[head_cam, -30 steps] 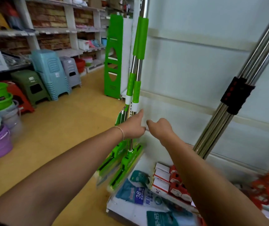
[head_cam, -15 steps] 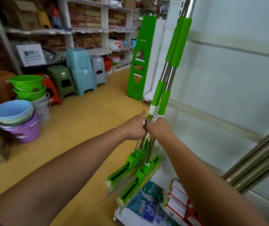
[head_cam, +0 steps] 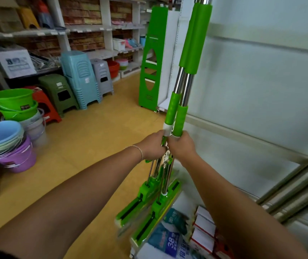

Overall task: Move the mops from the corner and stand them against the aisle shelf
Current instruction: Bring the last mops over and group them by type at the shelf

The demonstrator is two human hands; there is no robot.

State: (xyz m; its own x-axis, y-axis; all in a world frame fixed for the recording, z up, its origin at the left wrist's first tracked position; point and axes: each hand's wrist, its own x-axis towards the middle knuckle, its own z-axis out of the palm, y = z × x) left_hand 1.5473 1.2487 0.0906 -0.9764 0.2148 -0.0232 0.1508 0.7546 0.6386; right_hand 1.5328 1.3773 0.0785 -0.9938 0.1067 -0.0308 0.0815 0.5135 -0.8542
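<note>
Fingers (head_cam: 161, 136) of both hands hide behind 2 mops' (head_cam: 185, 86) poles.

Two green mops (head_cam: 184, 85), two hands (head_cam: 154, 144), perhaps five stacks of stools (head_cam: 81, 79).

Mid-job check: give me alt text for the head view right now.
Both hands, left hand and right hand, grip two green-sleeved mops by their steel shafts, held together upright beside a white shelf panel. Their green mop heads sit low by packaged goods; stacked plastic stools and basins line the aisle's left side.
</note>
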